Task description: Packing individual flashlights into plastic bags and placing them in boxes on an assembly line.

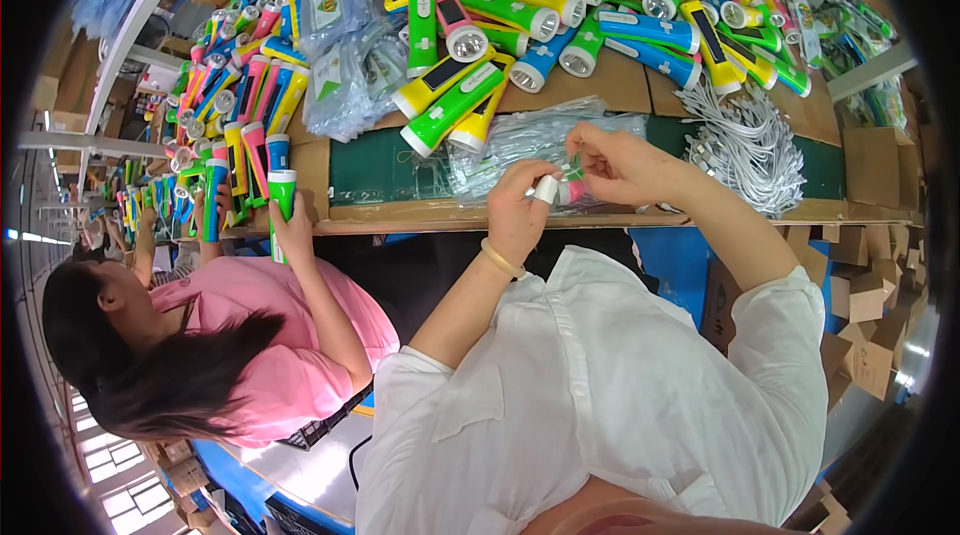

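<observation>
My left hand (519, 203), with a white wrap on one finger and a bangle on its wrist, is closed at the near edge of the table. My right hand (622, 169) is opposite it, its thumb and fingers pinched together. Between them is a clear plastic bag (573, 175) with green and pink showing; what is inside is too small to tell. Just behind the hands lies a pile of flat clear plastic bags (490, 160). Beyond it, solar flashlights (455, 107) in green, yellow, blue and pink are heaped.
White cables (745, 150) lie bundled right of my hands. Packed clear bags (345, 65) are stacked at the left. Beside me a co-worker in pink (270, 355) holds a green flashlight (282, 205). Cardboard boxes (865, 295) stand at the right.
</observation>
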### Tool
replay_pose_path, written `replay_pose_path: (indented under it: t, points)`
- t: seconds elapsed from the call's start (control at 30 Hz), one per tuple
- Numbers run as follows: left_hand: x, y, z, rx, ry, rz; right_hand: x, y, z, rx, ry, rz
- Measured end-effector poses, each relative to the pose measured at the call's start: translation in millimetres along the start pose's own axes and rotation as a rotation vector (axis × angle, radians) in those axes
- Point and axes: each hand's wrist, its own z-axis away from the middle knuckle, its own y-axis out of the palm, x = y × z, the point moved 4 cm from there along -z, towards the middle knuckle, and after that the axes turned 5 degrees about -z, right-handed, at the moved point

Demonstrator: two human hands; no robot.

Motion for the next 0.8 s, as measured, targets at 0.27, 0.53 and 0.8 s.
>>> replay_pose_path:
  t: [0.27,0.53,0.8]
  points:
    - [-4.9,-5.1,0.0,0.012,0.084,-0.013,-16.3,15.3,-6.7,-0.134,-0.218,0.325]
    - [24.9,-12.7,6.5,-0.149,-0.189,0.296,-42.7,-43.3,35.5,-0.287,-0.104,0.568]
    - [69.9,-14.5,-4.3,-0.032,-0.437,0.211,-69.9,-93.3,69.1,-0.491,0.059,0.025]
